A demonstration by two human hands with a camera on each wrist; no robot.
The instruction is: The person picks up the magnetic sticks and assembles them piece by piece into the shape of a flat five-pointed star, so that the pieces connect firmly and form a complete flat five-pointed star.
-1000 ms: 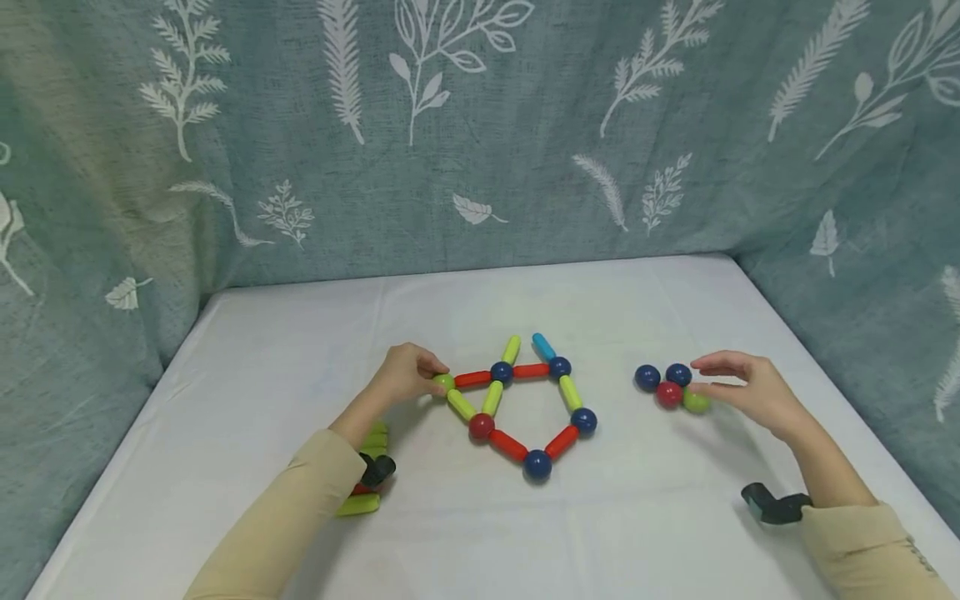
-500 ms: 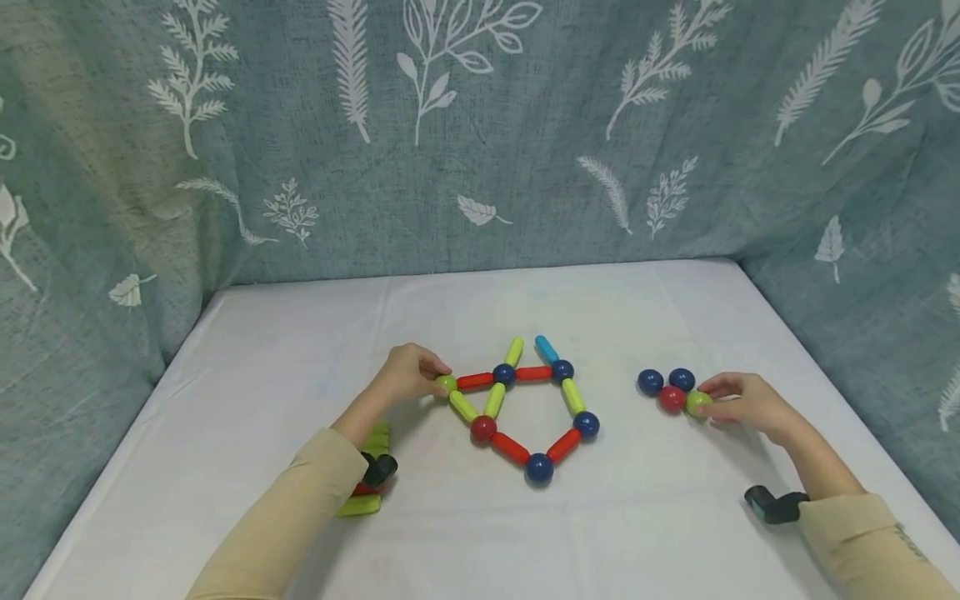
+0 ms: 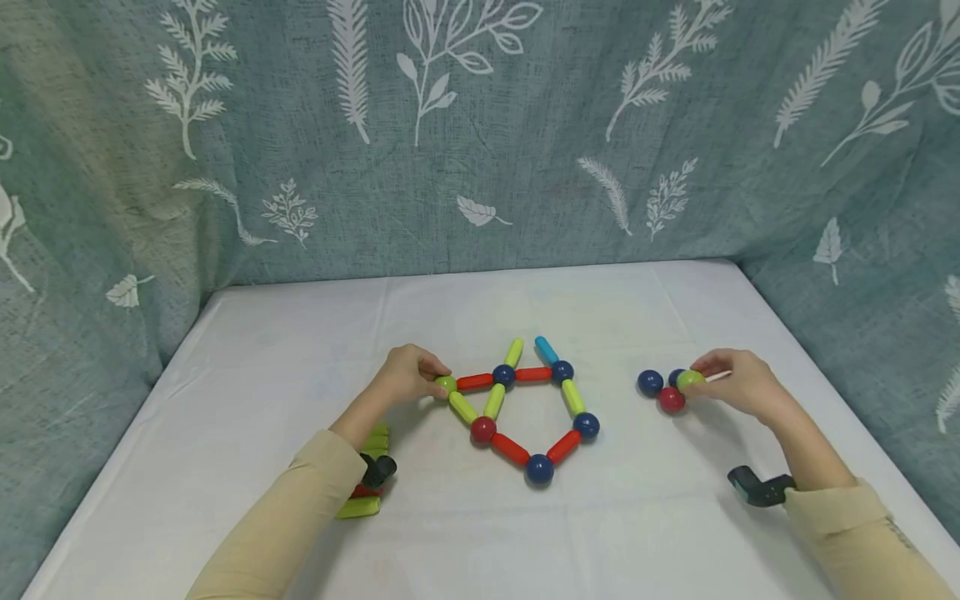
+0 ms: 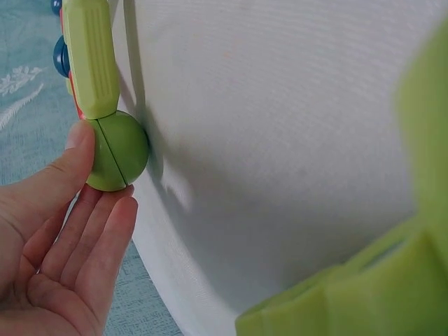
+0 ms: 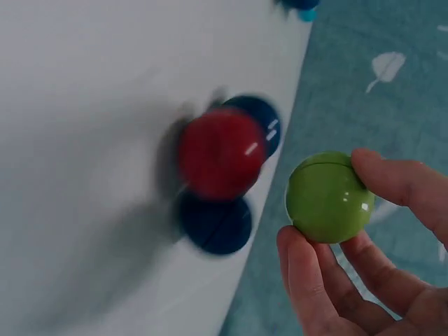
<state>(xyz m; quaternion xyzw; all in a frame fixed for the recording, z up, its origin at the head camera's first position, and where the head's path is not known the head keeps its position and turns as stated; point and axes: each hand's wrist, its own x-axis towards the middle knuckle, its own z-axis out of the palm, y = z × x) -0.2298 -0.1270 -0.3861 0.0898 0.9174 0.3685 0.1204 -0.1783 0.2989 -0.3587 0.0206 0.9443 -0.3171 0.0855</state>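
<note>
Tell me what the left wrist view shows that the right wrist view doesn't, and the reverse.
Only the left wrist view: the left hand holding a green ball joined to a lime stick, plus blurred green pieces at lower right.

Only the right wrist view: the right hand pinching a separate green ball; apart from it, a red ball with two blue balls next to it.

Both: white tabletop and teal leaf-printed cloth.

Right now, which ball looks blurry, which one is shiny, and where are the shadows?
Right wrist view: the red ball is blurred, while the held green ball is sharper, with little bright glints; left wrist view: a big green shape at the right is out of focus; head view: a soft shadow lies on the white cloth below the right hand.
</note>
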